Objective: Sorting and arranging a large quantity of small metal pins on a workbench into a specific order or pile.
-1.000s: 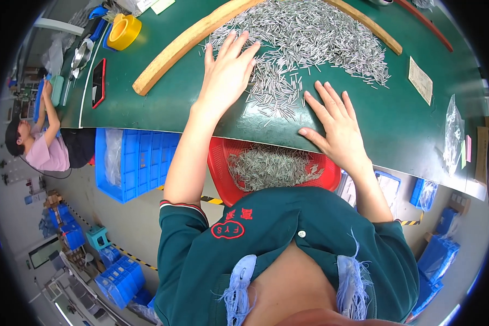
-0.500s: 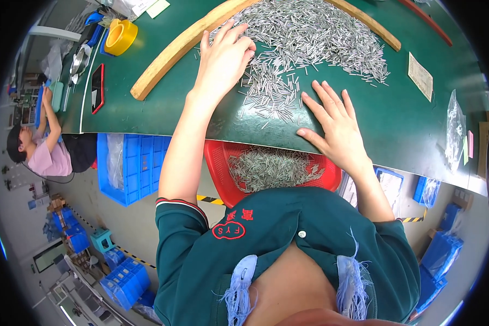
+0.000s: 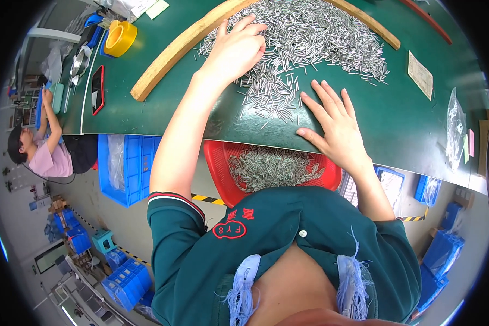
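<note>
A wide pile of short thin metal pins (image 3: 320, 35) covers the far middle of the green table (image 3: 168, 111). My left hand (image 3: 234, 53) rests on the pile's left side, fingers apart and slightly bent; its palm side is hidden. A smaller patch of pins (image 3: 271, 98) spreads from the pile toward the near edge, between my hands. My right hand (image 3: 334, 124) lies open on the tabletop just right of that patch, its fingers spread. Below the table edge, a red perforated basket (image 3: 217, 163) holds many more of these pins.
Wooden strips (image 3: 168, 60) border the pile at left and far right. A red-edged phone (image 3: 98, 89) and yellow tape roll (image 3: 120, 38) lie at left, a paper card (image 3: 420, 75) and plastic bag (image 3: 455, 130) at right. Blue crates (image 3: 126, 171) stand below. Another person (image 3: 46, 146) works at far left.
My left hand has shifted a little right and farther away over the pins, its forearm angling more to the right. My right hand has stayed in place.
</note>
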A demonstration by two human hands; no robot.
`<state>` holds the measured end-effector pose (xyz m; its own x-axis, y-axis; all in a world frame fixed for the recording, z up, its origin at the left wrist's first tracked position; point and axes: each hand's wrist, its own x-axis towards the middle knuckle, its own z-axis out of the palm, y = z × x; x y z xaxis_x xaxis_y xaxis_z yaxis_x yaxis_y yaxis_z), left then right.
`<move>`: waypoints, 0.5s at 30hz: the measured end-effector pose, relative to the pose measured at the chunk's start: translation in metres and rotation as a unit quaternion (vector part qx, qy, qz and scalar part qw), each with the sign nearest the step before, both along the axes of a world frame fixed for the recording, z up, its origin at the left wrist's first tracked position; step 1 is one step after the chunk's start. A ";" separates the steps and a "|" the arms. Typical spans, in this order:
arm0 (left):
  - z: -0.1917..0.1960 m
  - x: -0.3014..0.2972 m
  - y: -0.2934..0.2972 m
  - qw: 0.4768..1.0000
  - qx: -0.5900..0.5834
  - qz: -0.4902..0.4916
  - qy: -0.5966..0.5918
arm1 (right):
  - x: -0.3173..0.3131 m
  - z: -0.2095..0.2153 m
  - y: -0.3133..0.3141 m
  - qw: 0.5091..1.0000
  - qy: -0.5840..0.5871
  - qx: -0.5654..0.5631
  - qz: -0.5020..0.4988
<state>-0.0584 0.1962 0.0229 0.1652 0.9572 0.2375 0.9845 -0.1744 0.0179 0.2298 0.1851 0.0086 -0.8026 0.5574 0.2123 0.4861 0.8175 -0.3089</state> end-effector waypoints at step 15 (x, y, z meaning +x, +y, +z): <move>0.010 -0.027 -0.030 0.977 0.002 0.049 -0.208 | -0.001 -0.001 0.001 1.000 0.008 0.008 0.003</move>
